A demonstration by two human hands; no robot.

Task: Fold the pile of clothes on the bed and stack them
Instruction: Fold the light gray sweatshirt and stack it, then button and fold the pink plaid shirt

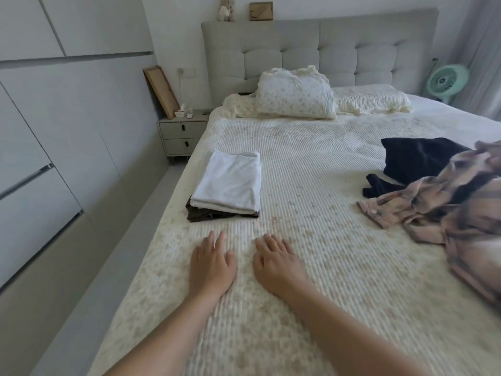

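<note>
Both hands, left hand (211, 263) and right hand (276, 264), lie flat with fingers spread on the bedspread (311, 240), holding nothing. Just beyond them sits the folded stack (227, 183), white on brown. Unfolded clothes (447, 196) are heaped well apart, at the right.

Left side: stack of folded white and brown clothes (226, 185) on cream ribbed bedspread (311, 240).
Right side: heap of unfolded plaid and dark clothes (444, 196), well apart.
Front: left hand (210, 263), right hand (276, 263) side by side, before the stack.
Behind: floral pillow (295, 95) against grey tufted headboard (339, 44).
</note>
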